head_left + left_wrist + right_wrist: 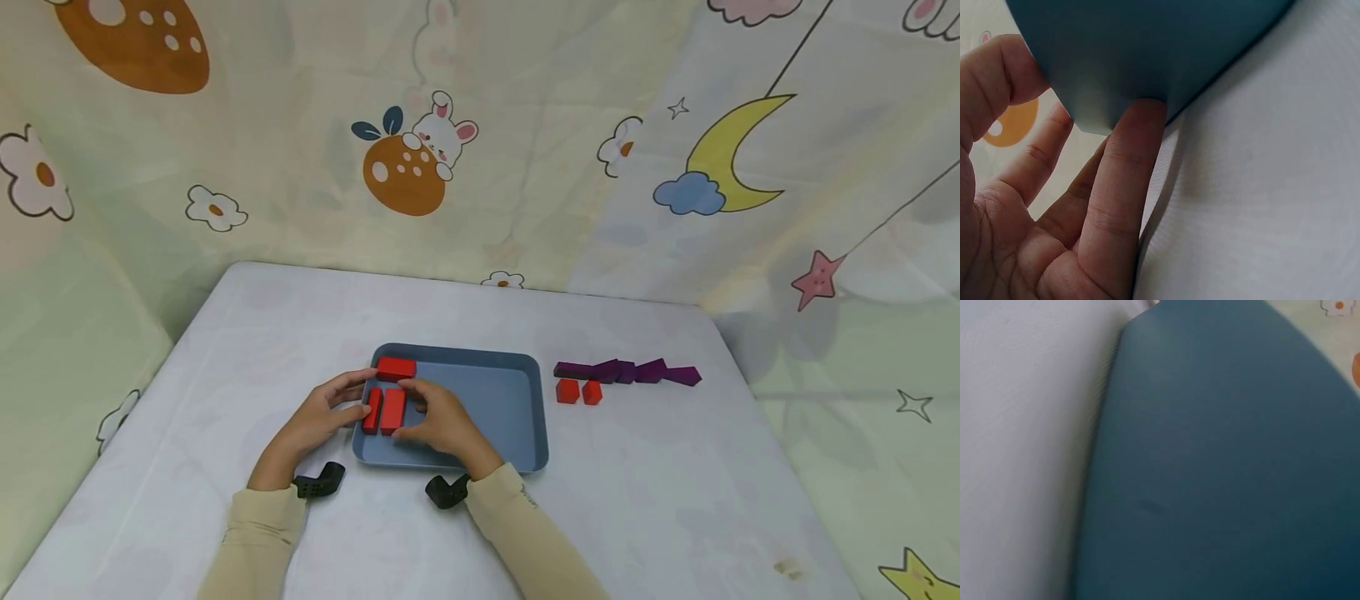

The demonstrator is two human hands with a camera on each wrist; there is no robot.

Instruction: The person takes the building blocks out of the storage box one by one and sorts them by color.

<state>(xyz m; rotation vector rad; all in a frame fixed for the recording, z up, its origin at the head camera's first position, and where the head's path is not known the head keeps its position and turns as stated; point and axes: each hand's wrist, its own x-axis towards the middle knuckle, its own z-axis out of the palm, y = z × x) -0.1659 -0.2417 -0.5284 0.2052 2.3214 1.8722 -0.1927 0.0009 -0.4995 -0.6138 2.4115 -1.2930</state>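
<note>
A blue-grey tray (480, 400) lies on the table with red blocks at its left end. One red block (396, 368) lies along the far wall. Nearer stand a narrow red block (372, 411) and a wider red block (392, 412), side by side. My left hand (318, 417) is at the tray's left edge, thumb tip over the rim by the narrow block; in the left wrist view one finger (1125, 162) touches the tray's outer wall (1104, 62). My right hand (446, 417) reaches over the near rim, thumb and index finger at opposite ends of the wider block.
To the right of the tray, several purple blocks (626, 372) form a row on the white table (675, 492). Two small red blocks (567, 392) lie just in front of them. The right wrist view shows mostly the tray's outer wall (1210, 456). A patterned cloth (525, 183) hangs behind the table.
</note>
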